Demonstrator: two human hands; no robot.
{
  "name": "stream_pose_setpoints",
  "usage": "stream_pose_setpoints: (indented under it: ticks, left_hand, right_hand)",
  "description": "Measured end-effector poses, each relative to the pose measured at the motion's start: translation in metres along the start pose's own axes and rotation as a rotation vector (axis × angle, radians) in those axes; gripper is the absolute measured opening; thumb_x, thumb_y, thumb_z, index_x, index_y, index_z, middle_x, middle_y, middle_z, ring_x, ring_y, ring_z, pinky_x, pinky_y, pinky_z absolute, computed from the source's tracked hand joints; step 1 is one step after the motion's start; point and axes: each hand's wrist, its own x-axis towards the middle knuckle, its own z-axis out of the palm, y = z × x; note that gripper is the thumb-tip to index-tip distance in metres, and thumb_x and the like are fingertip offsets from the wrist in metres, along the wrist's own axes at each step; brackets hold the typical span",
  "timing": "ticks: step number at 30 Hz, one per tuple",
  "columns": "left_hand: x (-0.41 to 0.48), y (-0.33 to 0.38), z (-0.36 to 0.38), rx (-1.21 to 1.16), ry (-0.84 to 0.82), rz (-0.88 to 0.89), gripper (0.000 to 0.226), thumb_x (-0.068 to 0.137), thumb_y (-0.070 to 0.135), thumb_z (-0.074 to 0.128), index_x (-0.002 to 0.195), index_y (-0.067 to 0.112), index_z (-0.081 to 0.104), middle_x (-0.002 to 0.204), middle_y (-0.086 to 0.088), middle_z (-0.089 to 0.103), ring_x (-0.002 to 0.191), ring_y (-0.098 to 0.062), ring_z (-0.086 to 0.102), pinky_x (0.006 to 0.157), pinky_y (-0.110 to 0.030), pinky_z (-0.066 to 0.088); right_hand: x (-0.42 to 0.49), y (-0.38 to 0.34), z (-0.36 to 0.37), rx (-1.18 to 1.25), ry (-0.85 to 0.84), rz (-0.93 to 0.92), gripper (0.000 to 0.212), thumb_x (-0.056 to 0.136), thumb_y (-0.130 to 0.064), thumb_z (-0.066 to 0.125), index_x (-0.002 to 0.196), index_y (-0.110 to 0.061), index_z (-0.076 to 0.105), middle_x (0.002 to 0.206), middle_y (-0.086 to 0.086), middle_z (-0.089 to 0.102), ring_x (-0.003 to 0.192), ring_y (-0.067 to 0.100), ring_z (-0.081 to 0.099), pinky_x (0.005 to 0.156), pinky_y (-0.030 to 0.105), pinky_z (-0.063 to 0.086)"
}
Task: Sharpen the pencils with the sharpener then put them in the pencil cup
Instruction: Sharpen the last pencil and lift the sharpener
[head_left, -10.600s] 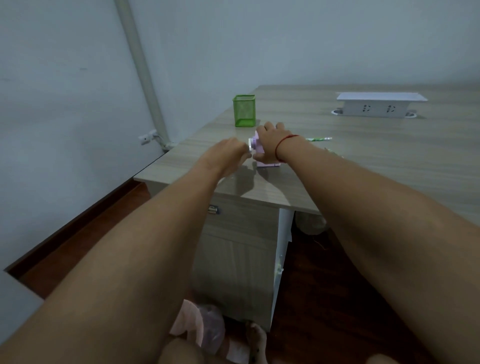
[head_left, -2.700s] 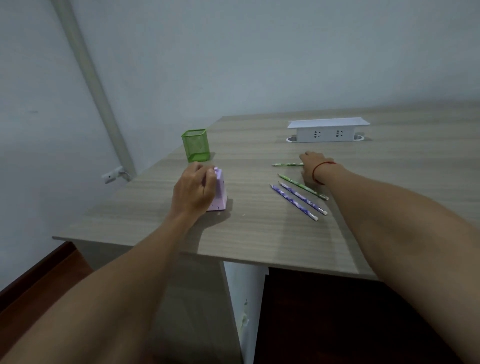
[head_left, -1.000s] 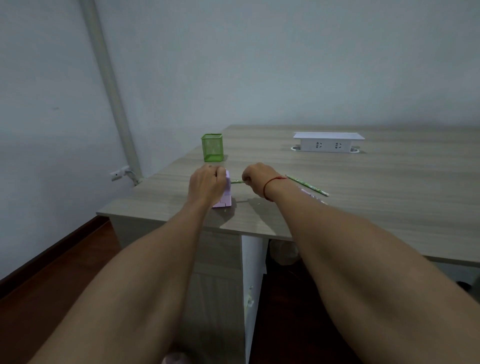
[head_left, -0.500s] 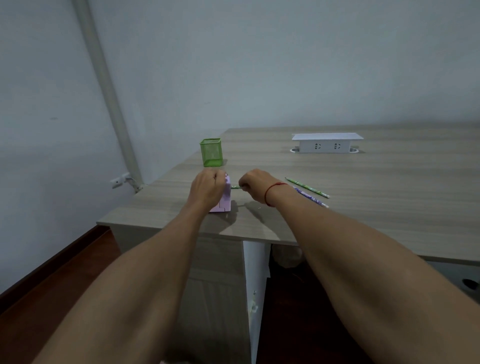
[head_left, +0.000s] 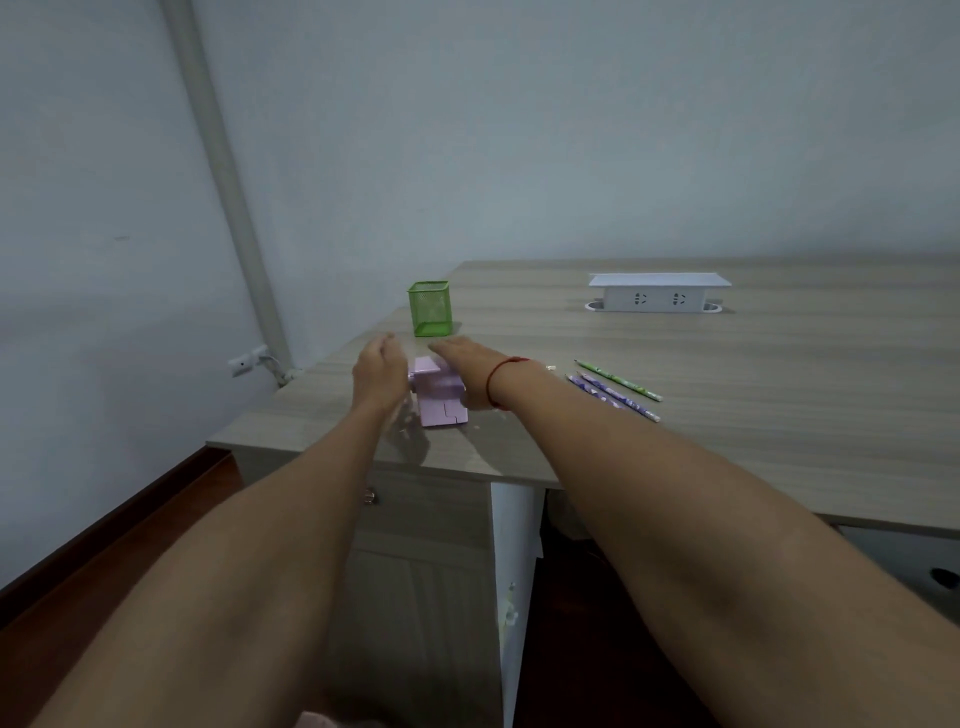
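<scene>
Nearest on my feed, the left hand (head_left: 381, 375) sits at the 9 o'clock side of the pink sharpener (head_left: 440, 402), where I take the crank to be. It is blurred, so I cannot tell whether its fingers are round anything. The right hand (head_left: 466, 370) lies over the sharpener's top and 3 o'clock side with its fingers stretched flat, pressing rather than gripping as far as I can see. A pale tip (head_left: 549, 367) shows just past the right wrist. It may be the tail of a pencil loaded in the sharpener, but the wrist hides the rest.

At 3 o'clock, well apart, a green pencil (head_left: 619, 380) and two purple pencils (head_left: 613, 399) lie side by side on the desk (head_left: 727, 431). At 12 o'clock, just beyond the hands, stands the green mesh pencil cup (head_left: 430, 309), with no pencil showing above its rim. Further off at 2 o'clock is a white socket box (head_left: 657, 297).

I judge this to be the sharpening step, early in the task. Next, the body needs holding firm while the crank is turned, then the pencil drawn out and carried to the cup
</scene>
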Motion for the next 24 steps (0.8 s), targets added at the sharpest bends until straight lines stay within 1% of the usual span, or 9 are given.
stream_pose_setpoints:
  ticks: [1,2,5,7,11,14,16,19,24]
  left_hand:
    - [0.0,-0.007,-0.008,0.042,-0.036,-0.027,0.032,0.098,0.019,0.03,0.096,0.004,0.057,0.104,-0.018,0.061,0.093,-0.028,0.053,0.072,-0.031,0.045]
    - [-0.002,-0.014,-0.014,0.112,-0.118,-0.031,0.031,0.098,0.015,0.031,0.092,0.002,0.058,0.096,-0.017,0.06,0.087,-0.03,0.054,0.067,-0.028,0.043]
    - [-0.006,-0.03,-0.026,0.41,-0.392,0.073,0.025,0.091,0.003,0.043,0.098,0.001,0.067,0.097,-0.016,0.067,0.09,-0.028,0.062,0.077,-0.03,0.046]
    - [-0.004,-0.032,-0.029,0.526,-0.479,0.189,0.02,0.088,0.002,0.048,0.094,0.002,0.067,0.097,-0.016,0.069,0.091,-0.03,0.063,0.081,-0.034,0.05]
    - [0.002,-0.035,-0.031,0.609,-0.49,0.308,0.019,0.089,0.004,0.049,0.091,0.003,0.068,0.098,-0.015,0.069,0.083,-0.023,0.059,0.078,-0.031,0.046]
    - [0.005,-0.04,-0.031,0.687,-0.524,0.355,0.022,0.093,0.011,0.047,0.096,0.006,0.068,0.1,-0.014,0.068,0.085,-0.024,0.061,0.082,-0.037,0.05]
    - [0.008,-0.039,-0.031,0.757,-0.541,0.376,0.023,0.093,0.013,0.045,0.097,0.006,0.067,0.098,-0.014,0.067,0.085,-0.026,0.061,0.082,-0.039,0.049]
    - [0.019,-0.028,-0.033,0.917,-0.529,0.455,0.017,0.094,0.016,0.047,0.095,0.009,0.063,0.096,-0.012,0.066,0.082,-0.026,0.06,0.076,-0.035,0.048]
    - [0.028,-0.018,-0.035,1.052,-0.478,0.595,0.011,0.089,0.002,0.052,0.094,0.004,0.062,0.091,-0.014,0.063,0.079,-0.031,0.061,0.07,-0.038,0.049]
  right_hand:
    - [0.0,-0.001,0.001,-0.026,-0.02,-0.013,0.081,0.083,0.004,0.063,0.151,-0.011,0.021,0.155,0.008,0.026,0.14,0.027,0.034,0.114,0.035,0.032]
    - [0.001,-0.001,0.002,-0.052,-0.038,-0.019,0.084,0.082,0.0,0.066,0.151,-0.013,0.02,0.155,0.007,0.026,0.139,0.027,0.035,0.114,0.037,0.034]
    - [0.006,-0.002,0.005,-0.111,-0.041,-0.042,0.083,0.082,-0.014,0.07,0.15,-0.016,0.022,0.149,0.008,0.033,0.134,0.028,0.041,0.109,0.039,0.039]
    - [0.01,-0.007,0.008,-0.151,-0.018,-0.057,0.078,0.084,-0.024,0.069,0.148,-0.015,0.025,0.143,0.011,0.039,0.126,0.03,0.048,0.101,0.038,0.043]
    - [0.021,-0.017,0.016,-0.158,0.029,-0.006,0.063,0.091,-0.032,0.059,0.144,-0.013,0.029,0.137,0.016,0.039,0.115,0.034,0.055,0.094,0.041,0.047]
    - [0.027,-0.017,0.024,-0.148,0.071,0.005,0.049,0.094,-0.031,0.055,0.136,-0.011,0.038,0.134,0.016,0.042,0.114,0.036,0.055,0.093,0.042,0.047]
    - [0.028,-0.016,0.028,-0.119,0.094,0.005,0.05,0.094,-0.03,0.056,0.136,-0.012,0.039,0.135,0.015,0.043,0.116,0.036,0.053,0.094,0.042,0.046]
    - [0.028,-0.015,0.031,-0.118,0.109,-0.009,0.052,0.093,-0.032,0.056,0.137,-0.012,0.037,0.137,0.014,0.042,0.118,0.036,0.052,0.096,0.044,0.046]
    - [0.026,-0.014,0.034,-0.145,0.127,-0.017,0.054,0.094,-0.033,0.053,0.14,-0.012,0.034,0.14,0.012,0.041,0.12,0.035,0.05,0.098,0.044,0.046]
